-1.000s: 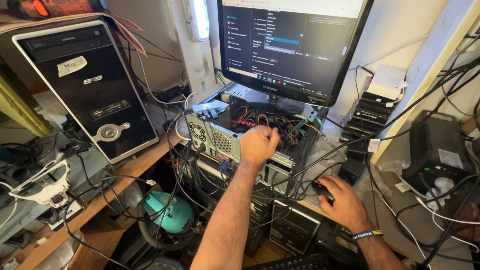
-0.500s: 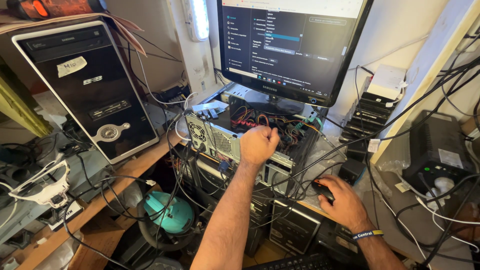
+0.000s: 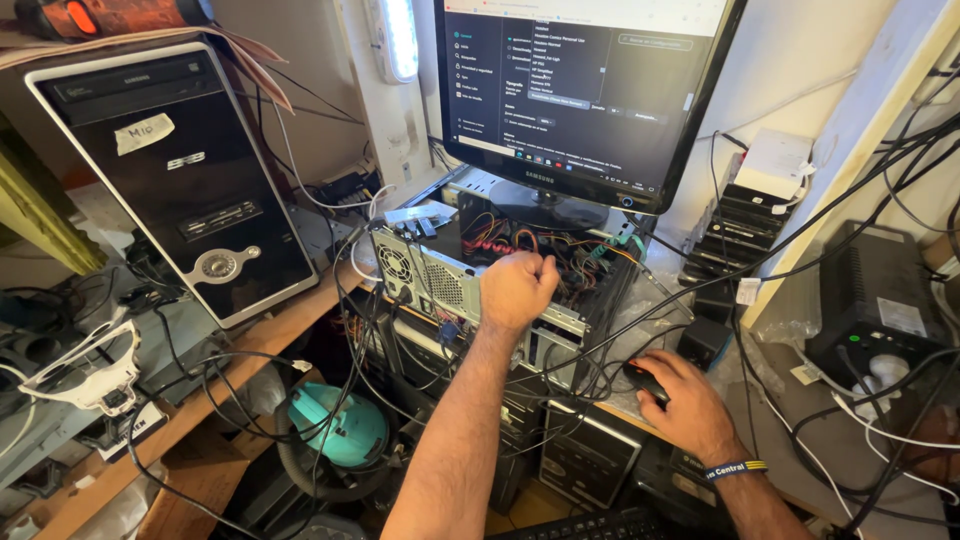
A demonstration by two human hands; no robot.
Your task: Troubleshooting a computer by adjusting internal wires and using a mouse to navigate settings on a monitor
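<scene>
Left hand (image 3: 515,288) curled on open grey metal PC case (image 3: 470,275), wires just ahead; right hand (image 3: 680,400) cups black mouse (image 3: 643,378), lower right.

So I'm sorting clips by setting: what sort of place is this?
Likely a computer repair bench: an open computer case under the left hand, a black tower, a monitor, tangled cables.

Top centre of the frame, my monitor (image 3: 585,95) shows a dark screen with a pale strip along its top. A small whitish paper label (image 3: 144,133) sticks on the black tower's front, upper left.
</scene>
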